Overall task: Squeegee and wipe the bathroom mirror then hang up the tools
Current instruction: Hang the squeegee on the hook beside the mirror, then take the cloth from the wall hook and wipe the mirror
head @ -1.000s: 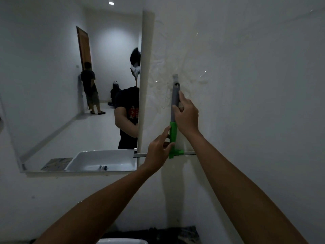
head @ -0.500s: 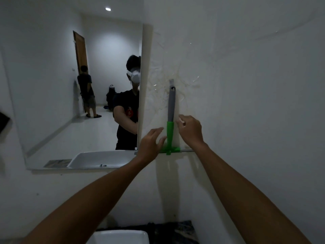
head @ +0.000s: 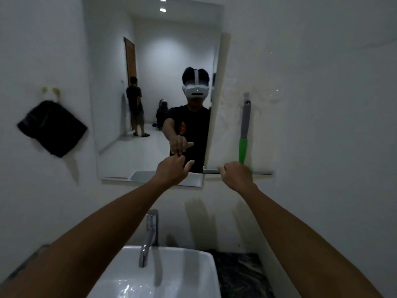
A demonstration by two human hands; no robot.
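One dark cloth (head: 52, 127) is seen hung on the white wall (head: 322, 125) at the far left, from a small hook above it that is too blurred to make out. To its right, one frameless mirror (head: 150, 61) is mounted on the same wall; a headset wearer, two further figures, a wooden door and two ceiling lights are reflected in it.

Two bare hands are raised toward the mirror's lower edge. The left hand (head: 171, 171) is held at the mirror's lower right corner, its fingers curled loosely with the thumb out; nothing is gripped, and whether the knuckles touch the glass cannot be told. The right hand (head: 236, 176) is held just right of the mirror, in front of the squeegee's blade bar, with the fingers curled downward; no object is seen in them.

One squeegee (head: 244, 130) is hung upright on the wall just beside the mirror's right edge, grey handle above, green section below, the blade bar lying level at the bottom and partly hidden by the right hand.

Below, one chrome tap (head: 149, 237) is seen at the rear edge of one white basin (head: 193, 276). To the right of the basin, a dark marbled bench (head: 240, 274) is seen.
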